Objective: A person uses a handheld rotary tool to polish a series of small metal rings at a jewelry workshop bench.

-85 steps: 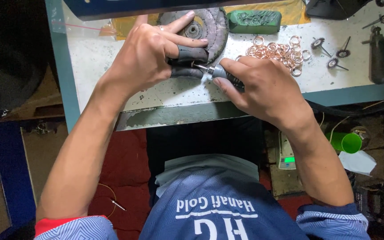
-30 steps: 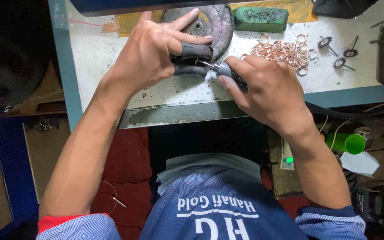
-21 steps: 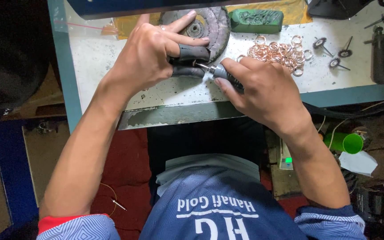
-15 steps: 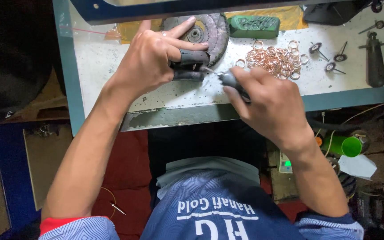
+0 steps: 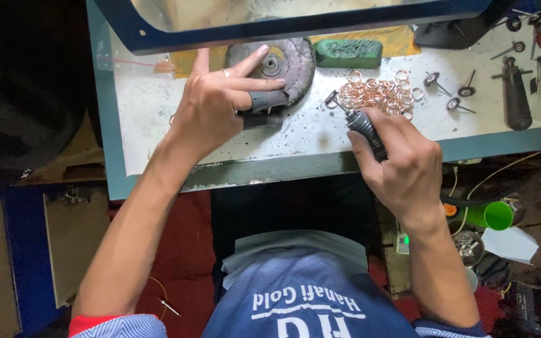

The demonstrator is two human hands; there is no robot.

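My left hand (image 5: 220, 106) rests on the white bench (image 5: 151, 125) with grey finger guards on the thumb and index finger; these pinch something small that I cannot make out. Just beyond the fingertips lies a round grey buffing wheel (image 5: 292, 59). My right hand (image 5: 402, 163) grips a dark rotary handpiece (image 5: 361, 122), its tip pointing up-left toward a pile of several copper-coloured rings (image 5: 377, 92). The two hands are apart.
A green polishing-compound bar (image 5: 349, 52) lies behind the rings. Small mounted burrs (image 5: 455, 91) and a dark tool (image 5: 516, 97) sit at the right. A blue-framed shield (image 5: 295, 22) spans the bench's back. A green cup (image 5: 493, 215) stands below the bench edge at right.
My right hand has pulled the handpiece away from my left fingers and moved right, toward the ring pile. My left hand stays by the buffing wheel.
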